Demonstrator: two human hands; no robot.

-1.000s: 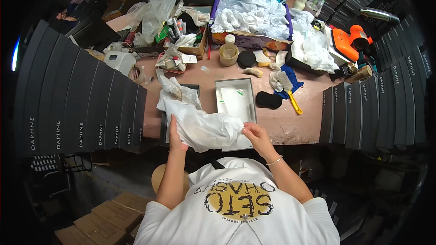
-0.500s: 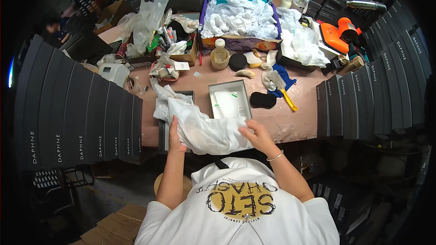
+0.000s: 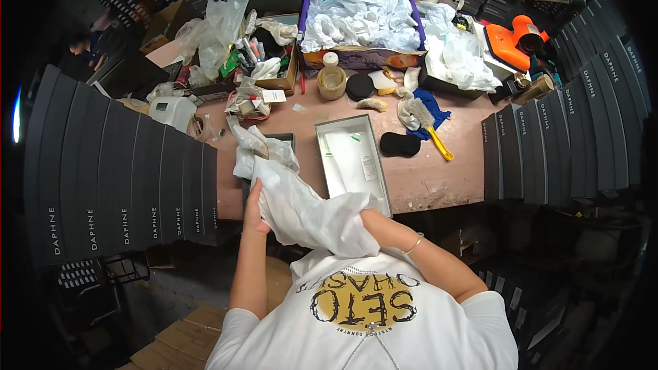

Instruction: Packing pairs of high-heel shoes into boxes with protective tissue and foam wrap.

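A thin white bag hangs above the bench's near edge, crumpled and bulging. My left hand grips its left side, thumb up along the edge. From the right, my right hand reaches into the bag's open end, and the cloth hides its fingers. What lies inside I cannot make out. Behind the bag is an open shoe box with a white inside, a label and bits of green-marked paper. A dark grey box sits partly under the bag's far left end.
Stacked dark shoe boxes wall both sides, left and right. On the bench stand a jar, a yellow-handled brush, a black sponge and a purple box heaped with white paper. An orange tool is at far right.
The bag has come nearer to me, uncovering more of the open shoe box. My right hand has gone from the bag's outer edge into its opening.
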